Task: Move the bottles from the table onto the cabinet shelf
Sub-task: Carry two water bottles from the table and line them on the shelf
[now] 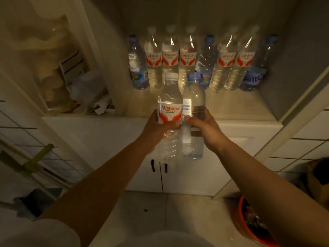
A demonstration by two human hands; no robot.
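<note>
Dim, yellowish light covers a white cabinet with an open shelf [231, 106] above two closed doors [178, 175] fitted with dark handles. Eight bottles stand upright in a single row along the back of the shelf, shoulder to shoulder, from near the left wall to the right wall. Five of them carry red-and-white labels and white caps [170, 57]; three carry blue caps and blue labels, one at the left end [138, 68], one between the third and fourth red-label bottles [206, 56], and one at the right end [256, 75]. The front strip of the shelf, ahead of the row, is bare. Both forearms reach forward toward the shelf's front edge. The left hand [158, 129] is closed around the middle of a white-capped bottle [170, 97] with a red-and-white label reading "Wahaha"; fingers wrap the body just below the label. The right hand [204, 127] is closed around a blue-capped bottle [195, 97] with a pale label strip, thumb across its front. The two held bottles are upright, touching side by side, and raised in front of the shelf edge at its middle, their caps overlapping the lower part of the back row. Left of the cabinet, a recess holds crumpled bags and paper [83, 90]. At the lower right corner of the floor sits a red bowl [249, 227].
</note>
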